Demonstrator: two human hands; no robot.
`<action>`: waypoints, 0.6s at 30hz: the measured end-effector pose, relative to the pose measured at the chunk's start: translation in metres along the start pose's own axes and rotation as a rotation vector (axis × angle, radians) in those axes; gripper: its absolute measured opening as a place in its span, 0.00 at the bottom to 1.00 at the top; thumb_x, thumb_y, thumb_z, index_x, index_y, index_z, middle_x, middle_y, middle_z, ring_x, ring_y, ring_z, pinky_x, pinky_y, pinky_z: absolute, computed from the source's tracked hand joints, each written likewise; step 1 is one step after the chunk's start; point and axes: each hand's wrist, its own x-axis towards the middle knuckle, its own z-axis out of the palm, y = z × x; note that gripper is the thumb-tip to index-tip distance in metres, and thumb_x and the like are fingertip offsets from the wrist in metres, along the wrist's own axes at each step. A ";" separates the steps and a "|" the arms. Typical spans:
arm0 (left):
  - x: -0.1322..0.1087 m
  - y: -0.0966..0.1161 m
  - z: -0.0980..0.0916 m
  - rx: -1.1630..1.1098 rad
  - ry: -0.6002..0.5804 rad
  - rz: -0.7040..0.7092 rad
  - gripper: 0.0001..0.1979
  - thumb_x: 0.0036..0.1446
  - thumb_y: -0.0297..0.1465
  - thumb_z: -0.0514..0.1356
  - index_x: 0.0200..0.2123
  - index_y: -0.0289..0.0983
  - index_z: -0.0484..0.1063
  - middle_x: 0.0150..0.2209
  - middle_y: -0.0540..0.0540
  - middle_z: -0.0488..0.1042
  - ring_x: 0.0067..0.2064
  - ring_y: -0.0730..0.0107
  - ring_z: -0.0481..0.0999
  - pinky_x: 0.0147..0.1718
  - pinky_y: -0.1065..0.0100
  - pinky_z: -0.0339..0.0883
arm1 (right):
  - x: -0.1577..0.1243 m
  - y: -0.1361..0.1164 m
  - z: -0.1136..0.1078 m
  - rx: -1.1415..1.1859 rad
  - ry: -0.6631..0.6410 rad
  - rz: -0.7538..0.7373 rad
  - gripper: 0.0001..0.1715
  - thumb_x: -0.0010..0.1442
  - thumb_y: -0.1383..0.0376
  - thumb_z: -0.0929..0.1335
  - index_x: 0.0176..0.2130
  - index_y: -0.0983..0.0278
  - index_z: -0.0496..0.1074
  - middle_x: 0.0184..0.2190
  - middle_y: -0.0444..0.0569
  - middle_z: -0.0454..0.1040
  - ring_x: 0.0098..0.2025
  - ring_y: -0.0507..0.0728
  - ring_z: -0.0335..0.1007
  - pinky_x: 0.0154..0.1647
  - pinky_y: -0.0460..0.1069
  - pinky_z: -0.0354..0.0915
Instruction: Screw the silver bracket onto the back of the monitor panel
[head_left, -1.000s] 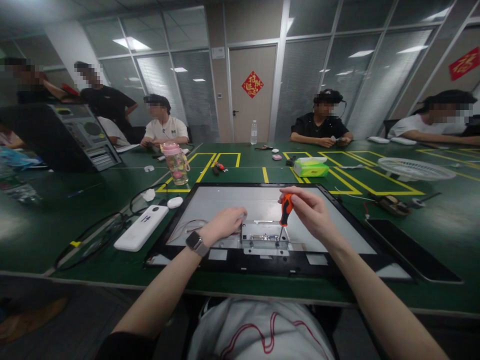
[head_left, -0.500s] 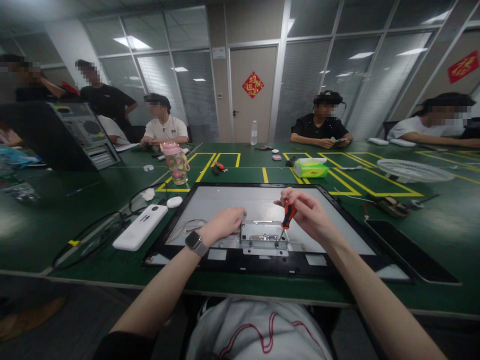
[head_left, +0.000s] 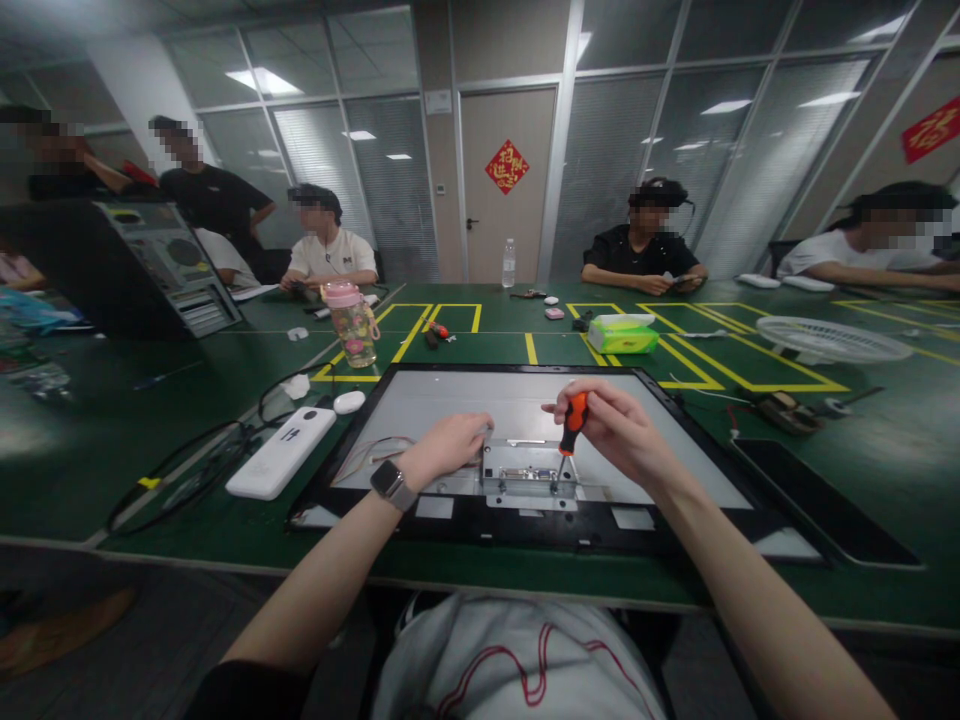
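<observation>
My right hand (head_left: 619,425) is closed around an orange and black screwdriver (head_left: 574,420), its shaft slanting down to the right end of the connector row. That row belongs to a silvery metal box (head_left: 529,482), which lies on the back of a flat display panel (head_left: 420,395) with a black frame. At the box's left end is my left hand (head_left: 448,442), its fingers curled against the upper left corner; the thumb is hidden. A watch (head_left: 391,485) is on my left wrist. Thin wires (head_left: 375,452) run out on the panel beside that hand.
Left of the panel lie a white power bank (head_left: 281,455), a small white case (head_left: 349,402) and black cables (head_left: 187,470). A black slab-like device (head_left: 821,500) is at right. Beyond stand a pink-lidded bottle (head_left: 351,325) and a green tissue pack (head_left: 622,335). Several people sit or stand across the table.
My right hand has shifted its hold on the screwdriver, whose handle now shows more and stands a little more upright. My left hand has stayed at the box.
</observation>
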 end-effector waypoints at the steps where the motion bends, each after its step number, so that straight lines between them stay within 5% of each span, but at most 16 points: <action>1: 0.000 0.000 0.000 0.000 0.001 -0.002 0.15 0.65 0.26 0.51 0.52 0.38 0.70 0.47 0.40 0.78 0.49 0.57 0.77 0.49 0.61 0.69 | 0.000 0.000 0.000 0.000 0.000 0.007 0.14 0.60 0.51 0.71 0.40 0.58 0.77 0.33 0.48 0.77 0.38 0.59 0.75 0.53 0.61 0.70; 5: 0.000 -0.001 0.001 -0.009 0.008 0.002 0.15 0.65 0.26 0.51 0.52 0.37 0.70 0.48 0.40 0.78 0.49 0.57 0.77 0.49 0.61 0.69 | 0.000 -0.002 -0.004 -0.057 0.011 -0.021 0.15 0.61 0.52 0.70 0.40 0.59 0.78 0.37 0.51 0.79 0.43 0.61 0.75 0.50 0.60 0.71; 10: 0.001 -0.003 0.003 -0.002 0.004 0.012 0.15 0.65 0.26 0.51 0.52 0.37 0.70 0.49 0.40 0.78 0.50 0.57 0.77 0.50 0.61 0.68 | 0.000 0.000 -0.005 -0.239 0.118 -0.156 0.07 0.58 0.57 0.74 0.35 0.57 0.80 0.33 0.47 0.75 0.37 0.57 0.72 0.38 0.53 0.69; 18: 0.000 -0.002 0.002 -0.016 0.006 0.010 0.15 0.65 0.26 0.51 0.52 0.37 0.70 0.48 0.40 0.78 0.49 0.57 0.77 0.50 0.60 0.68 | -0.001 0.002 -0.004 -0.365 0.131 -0.195 0.13 0.65 0.56 0.67 0.43 0.57 0.80 0.38 0.50 0.75 0.41 0.59 0.72 0.43 0.55 0.69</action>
